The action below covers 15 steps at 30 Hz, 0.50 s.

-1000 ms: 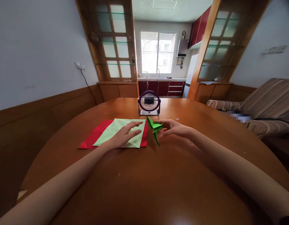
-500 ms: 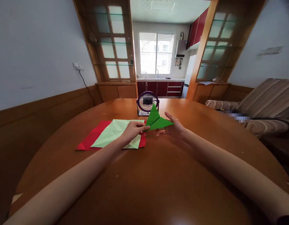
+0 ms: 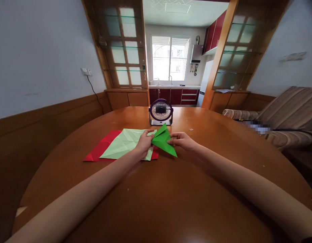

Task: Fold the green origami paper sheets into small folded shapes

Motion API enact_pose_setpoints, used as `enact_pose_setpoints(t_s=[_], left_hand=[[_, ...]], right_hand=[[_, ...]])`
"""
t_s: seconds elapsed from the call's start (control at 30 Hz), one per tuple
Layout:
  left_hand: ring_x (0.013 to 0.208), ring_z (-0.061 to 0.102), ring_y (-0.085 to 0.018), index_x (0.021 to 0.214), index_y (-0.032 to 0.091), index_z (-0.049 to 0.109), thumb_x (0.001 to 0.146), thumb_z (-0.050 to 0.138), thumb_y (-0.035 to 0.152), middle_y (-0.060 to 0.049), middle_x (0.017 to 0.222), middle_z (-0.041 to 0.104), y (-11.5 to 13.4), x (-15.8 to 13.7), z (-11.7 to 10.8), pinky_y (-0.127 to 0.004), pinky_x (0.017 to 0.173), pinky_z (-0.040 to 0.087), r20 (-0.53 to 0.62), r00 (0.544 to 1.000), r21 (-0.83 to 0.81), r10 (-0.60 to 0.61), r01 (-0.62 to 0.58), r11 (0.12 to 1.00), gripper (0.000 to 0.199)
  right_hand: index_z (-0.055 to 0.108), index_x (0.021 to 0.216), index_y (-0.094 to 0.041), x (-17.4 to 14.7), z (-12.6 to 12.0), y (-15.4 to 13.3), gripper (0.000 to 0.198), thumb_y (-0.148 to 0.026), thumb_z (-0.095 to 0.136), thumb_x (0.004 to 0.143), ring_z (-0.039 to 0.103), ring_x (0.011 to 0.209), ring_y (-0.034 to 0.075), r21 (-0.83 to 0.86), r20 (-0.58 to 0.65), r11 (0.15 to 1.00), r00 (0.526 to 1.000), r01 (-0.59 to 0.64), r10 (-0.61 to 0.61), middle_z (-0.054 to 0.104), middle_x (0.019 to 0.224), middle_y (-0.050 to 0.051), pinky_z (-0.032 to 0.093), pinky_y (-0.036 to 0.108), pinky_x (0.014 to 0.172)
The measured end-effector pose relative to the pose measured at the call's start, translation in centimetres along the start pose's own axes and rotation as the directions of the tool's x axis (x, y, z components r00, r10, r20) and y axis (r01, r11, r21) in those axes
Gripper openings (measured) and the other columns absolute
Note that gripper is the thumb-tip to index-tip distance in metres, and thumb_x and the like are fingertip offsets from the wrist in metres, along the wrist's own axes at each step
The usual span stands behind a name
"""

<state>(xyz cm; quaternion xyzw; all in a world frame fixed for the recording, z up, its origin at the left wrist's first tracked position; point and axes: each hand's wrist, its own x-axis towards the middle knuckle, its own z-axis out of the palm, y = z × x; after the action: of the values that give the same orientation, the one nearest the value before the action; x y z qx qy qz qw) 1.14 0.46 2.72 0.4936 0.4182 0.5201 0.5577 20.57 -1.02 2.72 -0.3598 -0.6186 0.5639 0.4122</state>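
A bright green folded paper [image 3: 163, 141] is held between both hands above the table, one point toward the fan and another toward me on the right. My left hand [image 3: 145, 143] is closed on its left corner, thumb on top. The fingers of my right hand [image 3: 183, 140] pinch its right edge, near the notch between the two points. Under and beside my left hand lie a creased pale green sheet [image 3: 120, 145] and, beneath that, a red sheet [image 3: 101, 145].
A small purple round fan [image 3: 160, 110] stands on the wooden table [image 3: 156, 199] beyond the paper. Small white scraps [image 3: 191, 129] lie right of it. A striped sofa [image 3: 285, 111] is at the right, and a socket with a cord [image 3: 86, 71] is on the left wall.
The green folded paper has turned clockwise and come lower, one point swinging toward me. My right hand went from spread fingers beside it to pinching its edge.
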Motion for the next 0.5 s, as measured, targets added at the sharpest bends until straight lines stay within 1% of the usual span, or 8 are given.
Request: enact_pose_setpoints(t_s=[0.07, 0.1, 0.17, 0.23, 0.27, 0.37, 0.43, 0.5], left_hand=[[0.042, 0.041, -0.006, 0.091, 0.015, 0.066, 0.079, 0.069, 0.035, 0.003, 0.058, 0.056, 0.05, -0.27, 0.12, -0.019, 0.041, 0.029, 0.015, 1.000, 0.018, 0.019, -0.019, 1.000, 0.023], [0.041, 0.039, -0.006, 0.086, 0.014, 0.068, 0.078, 0.070, 0.039, 0.004, 0.055, 0.054, 0.18, -0.47, 0.18, -0.020, 0.040, 0.026, 0.047, 0.999, 0.038, 0.024, -0.025, 0.999, 0.026], [0.042, 0.039, -0.006, 0.080, 0.013, 0.069, 0.074, 0.072, 0.046, 0.004, 0.052, 0.052, 0.53, -0.87, 0.25, -0.021, 0.041, 0.024, 0.135, 0.991, 0.088, 0.019, -0.031, 0.996, 0.034], [0.045, 0.043, -0.008, 0.083, 0.014, 0.070, 0.068, 0.078, 0.047, 0.003, 0.055, 0.056, 0.76, -1.09, 0.20, -0.021, 0.043, 0.026, 0.189, 0.982, 0.112, -0.008, -0.014, 0.994, 0.037], [0.046, 0.045, -0.008, 0.083, 0.014, 0.070, 0.065, 0.080, 0.047, 0.002, 0.058, 0.059, 0.79, -1.09, 0.13, -0.021, 0.044, 0.028, 0.188, 0.982, 0.108, -0.021, 0.001, 0.994, 0.038], [0.048, 0.049, -0.011, 0.073, 0.014, 0.066, 0.066, 0.076, 0.053, -0.001, 0.061, 0.063, 0.60, -0.77, -0.21, -0.023, 0.046, 0.033, 0.127, 0.991, 0.075, -0.044, 0.034, 0.997, 0.040], [0.055, 0.054, -0.013, 0.072, 0.013, 0.065, 0.070, 0.071, 0.058, -0.004, 0.067, 0.066, 0.51, -0.57, -0.36, -0.025, 0.051, 0.039, 0.127, 0.992, 0.070, 0.000, -0.010, 0.997, 0.045], [0.067, 0.061, -0.016, 0.086, 0.013, 0.067, 0.070, 0.074, 0.055, -0.006, 0.081, 0.070, 0.59, -0.59, -0.31, -0.026, 0.060, 0.045, 0.166, 0.984, 0.077, 0.067, -0.081, 0.994, 0.045]], right_hand=[[0.068, 0.078, -0.014, -0.19, 0.42, 0.04, 0.025, -0.033, 0.079, 0.066, 0.057, 0.059, 0.010, 0.014, -0.025, 1.000, 1.000, -0.010, 0.010, 0.068, 0.072, 0.002, 0.044, 0.024, 0.058], [0.067, 0.074, -0.014, -0.29, 0.55, -0.01, 0.026, -0.035, 0.079, 0.066, 0.056, 0.057, 0.010, 0.015, -0.048, 1.000, 0.999, -0.016, 0.016, 0.066, 0.069, 0.001, 0.043, 0.024, 0.056], [0.065, 0.068, -0.014, -0.43, 0.64, -0.22, 0.029, -0.040, 0.080, 0.065, 0.052, 0.054, 0.009, -0.017, -0.088, 1.000, 0.996, -0.018, 0.017, 0.063, 0.063, -0.001, 0.039, 0.024, 0.054], [0.061, 0.061, -0.015, -0.49, 0.62, -0.47, 0.033, -0.041, 0.081, 0.064, 0.049, 0.053, 0.007, -0.083, -0.087, 0.996, 0.996, -0.013, 0.006, 0.059, 0.059, -0.003, 0.037, 0.023, 0.053], [0.059, 0.059, -0.015, -0.50, 0.62, -0.57, 0.035, -0.041, 0.082, 0.062, 0.048, 0.052, 0.007, -0.115, -0.070, 0.993, 0.998, -0.009, 0.001, 0.057, 0.057, -0.004, 0.036, 0.023, 0.053], [0.054, 0.054, -0.016, -0.50, 0.72, -0.66, 0.039, -0.039, 0.084, 0.057, 0.045, 0.051, 0.007, -0.173, -0.007, 0.985, 1.000, -0.004, 0.002, 0.054, 0.053, -0.006, 0.033, 0.023, 0.051], [0.051, 0.053, -0.016, -0.53, 0.87, -0.65, 0.041, -0.039, 0.085, 0.056, 0.045, 0.050, 0.006, -0.187, 0.030, 0.982, 0.999, -0.009, 0.015, 0.053, 0.053, -0.006, 0.032, 0.022, 0.051], [0.049, 0.052, -0.016, -0.63, 1.03, -0.70, 0.042, -0.039, 0.084, 0.057, 0.044, 0.049, 0.006, -0.193, 0.052, 0.981, 0.998, -0.011, 0.021, 0.051, 0.052, -0.006, 0.032, 0.022, 0.050]])
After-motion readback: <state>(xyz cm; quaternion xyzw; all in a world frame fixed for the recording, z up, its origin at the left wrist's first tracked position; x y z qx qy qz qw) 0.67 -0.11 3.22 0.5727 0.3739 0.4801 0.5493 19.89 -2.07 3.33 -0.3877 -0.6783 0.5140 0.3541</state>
